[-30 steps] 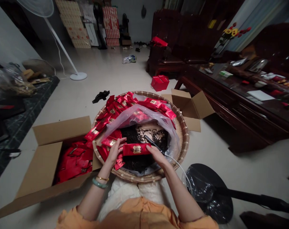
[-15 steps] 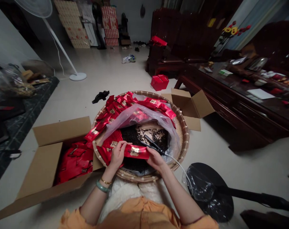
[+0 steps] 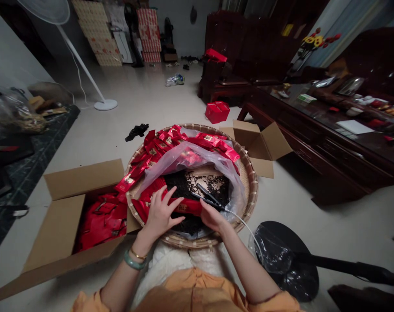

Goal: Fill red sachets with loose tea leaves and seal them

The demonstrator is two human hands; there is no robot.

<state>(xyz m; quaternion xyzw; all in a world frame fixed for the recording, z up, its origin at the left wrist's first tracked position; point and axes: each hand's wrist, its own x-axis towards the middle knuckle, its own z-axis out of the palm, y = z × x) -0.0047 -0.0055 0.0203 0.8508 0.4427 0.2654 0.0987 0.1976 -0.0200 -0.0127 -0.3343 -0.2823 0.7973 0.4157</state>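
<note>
My left hand (image 3: 161, 211) is open, fingers spread, over the left end of a red foil packet (image 3: 193, 207). My right hand (image 3: 213, 216) pinches the packet's right end, and the packet now tilts so its gold label is mostly turned away. Just beyond the right fingers lies a black clamp-like tool (image 3: 213, 201) with two long jaws and a white cord (image 3: 244, 223). Under the hands, a clear plastic bag (image 3: 237, 184) holds dark, dry shreds like loose tea (image 3: 177, 184). Bag and several red packets (image 3: 153, 151) rest in a round woven basket (image 3: 253, 190).
At left stands an open cardboard box (image 3: 53, 229) full of red packets (image 3: 102, 221). Another open carton (image 3: 260, 145) is beyond the basket at right, beside a dark wooden table (image 3: 314, 147). A black round base (image 3: 281, 247) with a pole lies at lower right.
My left hand has let go of the packet's left end and spread its fingers. The packet has turned darker side up, still in my right hand.
</note>
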